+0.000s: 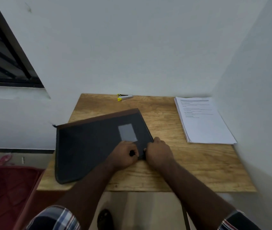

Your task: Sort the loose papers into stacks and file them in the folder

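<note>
The flat dark grey fabric zip folder (98,143) lies skewed on the wooden table (190,166), overhanging its left edge. The left hand (125,155) pinches a small black zip pull; the right hand (158,151) grips the folder's near corner. The white paper stack (204,120) sits well apart, far right. The folder looks light and limp: brace beside the zip while pulling
</note>
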